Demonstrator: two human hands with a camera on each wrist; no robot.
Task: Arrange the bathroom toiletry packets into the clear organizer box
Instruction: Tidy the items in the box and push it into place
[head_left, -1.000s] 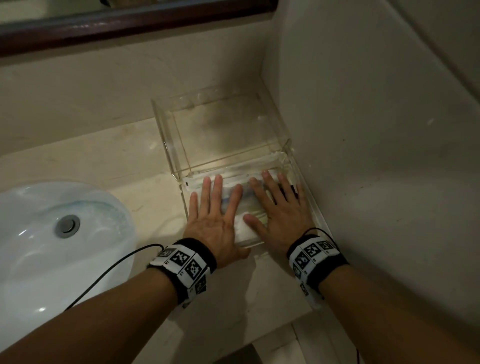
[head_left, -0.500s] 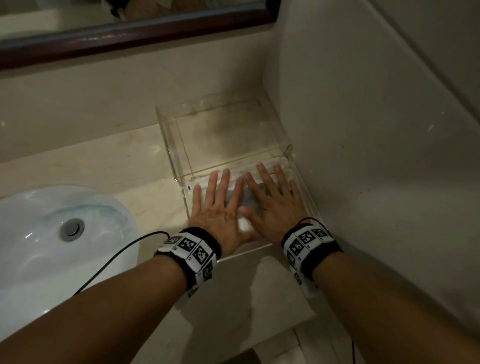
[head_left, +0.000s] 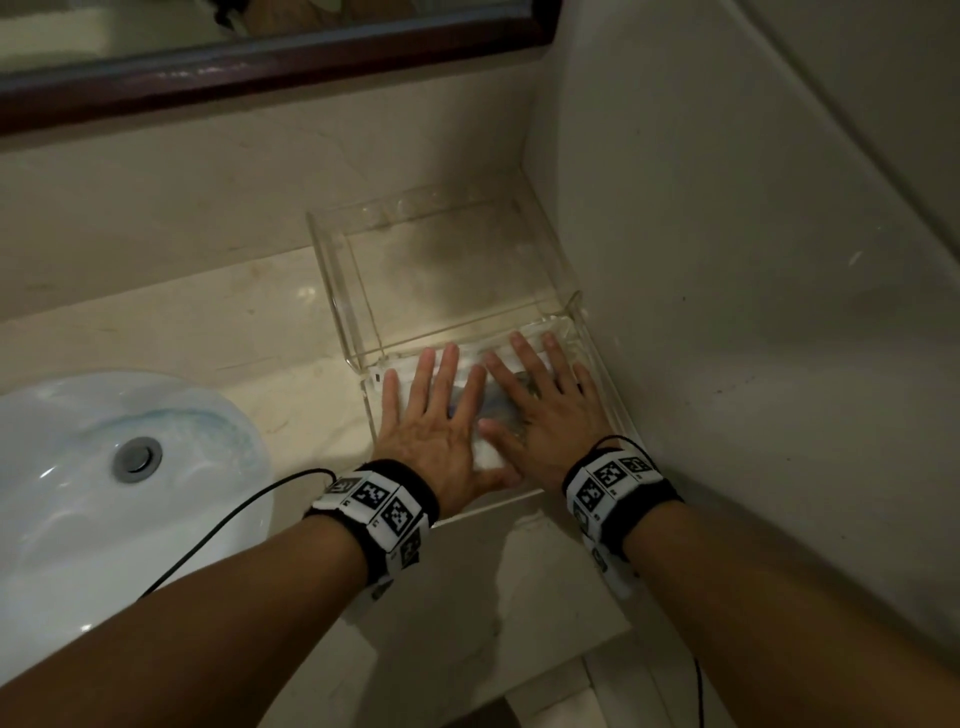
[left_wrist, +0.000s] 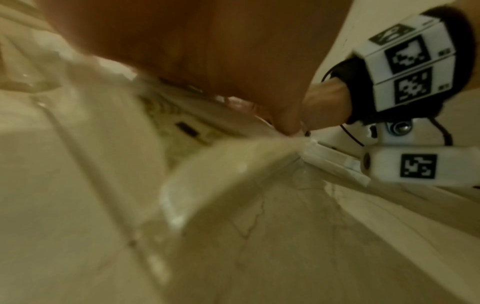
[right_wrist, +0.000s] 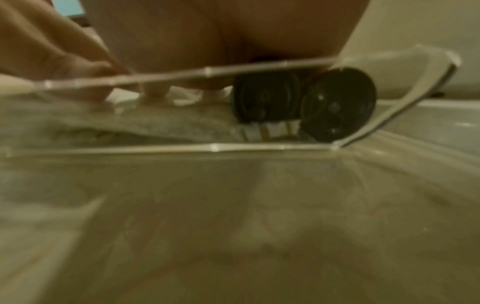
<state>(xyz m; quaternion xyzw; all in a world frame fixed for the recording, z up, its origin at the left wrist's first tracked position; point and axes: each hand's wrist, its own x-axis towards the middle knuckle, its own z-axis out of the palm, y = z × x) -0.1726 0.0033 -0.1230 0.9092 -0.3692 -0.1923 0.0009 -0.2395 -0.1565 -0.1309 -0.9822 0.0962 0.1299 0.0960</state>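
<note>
Here I have both hands flat inside the clear organizer box (head_left: 582, 332), which sits in the bench's (head_left: 208, 322) far right corner, tight against the side wall. My left hand (head_left: 434, 431) presses down with fingers (head_left: 422, 379) straight and spread apart; my right hand (head_left: 545, 415) lies just beside it, fingers likewise straight and splayed, thumbs nearly touching. Under both palms lie the white toiletry packets (head_left: 488, 454) in the box's near compartment. The right wrist view shows black round caps (right_wrist: 337, 107) at the box's right end. The sink (head_left: 104, 467) sits at the bench's left edge.
</note>
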